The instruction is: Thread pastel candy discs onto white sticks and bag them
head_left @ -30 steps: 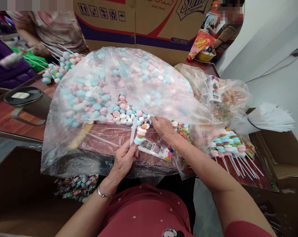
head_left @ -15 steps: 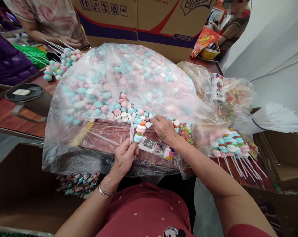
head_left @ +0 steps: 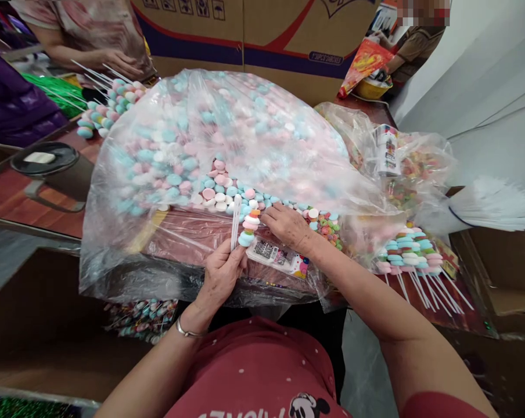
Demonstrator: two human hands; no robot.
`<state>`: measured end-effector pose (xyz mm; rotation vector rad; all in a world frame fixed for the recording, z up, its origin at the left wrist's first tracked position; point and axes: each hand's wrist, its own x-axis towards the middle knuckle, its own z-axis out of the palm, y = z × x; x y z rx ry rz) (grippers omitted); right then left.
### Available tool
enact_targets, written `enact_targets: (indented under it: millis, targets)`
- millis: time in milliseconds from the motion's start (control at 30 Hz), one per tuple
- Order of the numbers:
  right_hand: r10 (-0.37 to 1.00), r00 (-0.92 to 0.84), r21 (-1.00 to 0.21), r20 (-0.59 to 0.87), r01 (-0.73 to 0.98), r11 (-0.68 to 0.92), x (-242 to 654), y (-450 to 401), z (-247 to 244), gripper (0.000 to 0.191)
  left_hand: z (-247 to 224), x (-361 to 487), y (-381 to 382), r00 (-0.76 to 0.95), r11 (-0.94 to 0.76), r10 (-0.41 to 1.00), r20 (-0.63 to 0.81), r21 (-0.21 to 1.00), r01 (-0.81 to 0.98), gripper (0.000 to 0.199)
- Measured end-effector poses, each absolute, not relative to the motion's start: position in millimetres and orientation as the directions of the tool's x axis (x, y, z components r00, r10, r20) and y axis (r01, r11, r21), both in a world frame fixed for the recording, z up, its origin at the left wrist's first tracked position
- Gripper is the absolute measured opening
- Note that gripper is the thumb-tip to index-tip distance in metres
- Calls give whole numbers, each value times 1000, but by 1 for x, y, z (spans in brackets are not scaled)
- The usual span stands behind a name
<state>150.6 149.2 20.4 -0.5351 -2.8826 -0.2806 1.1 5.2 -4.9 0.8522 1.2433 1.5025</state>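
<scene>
My left hand is closed around a candy skewer and several bare white sticks, all held upright. Pink, blue, white and orange pieces are stacked on the skewer. Close to its top is my right hand, fingertips pinched together and pointing left; what they hold, if anything, is hidden. Loose button-shaped candies in pink, blue and white spill out just beyond both hands, from a big clear plastic bag. Ring-shaped gummies lie right of my right hand. Below it is a stack of printed labels.
Finished skewers lie at the right, by a bundle of white sticks. A lidded mug stands left. An open carton is at lower left, a large printed carton behind. Two other people are across the table.
My right hand has come slightly left and down, closer to the skewer's top. A loose white candy beside the skewer is no longer visible. My left hand keeps its hold.
</scene>
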Motion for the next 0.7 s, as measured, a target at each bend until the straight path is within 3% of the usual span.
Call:
enact_targets:
  millis: [100,167,400,500,700]
  targets:
    - [199,-940,179,279,255,950,170,144,18,24,-4,1,5,-284,-13,957,-55,972,-233,37]
    - [207,-927,160,313,266,951,182,139,18,21,-4,2,5,-284,-16,957,-53,972,-233,37]
    - [599,-702,-106,385,611,784,180,139,14,19,-9,1,5,-273,-7,961,-53,976,-217,34]
    - [603,-707,-62,369,629,775,165,139,9,16,-11,-1,4,-267,4,962,-55,982,-188,33]
    - [432,-814,79,389,496,864,165,131,5,13,-9,-1,3,-245,4,968,-47,984,-175,30]
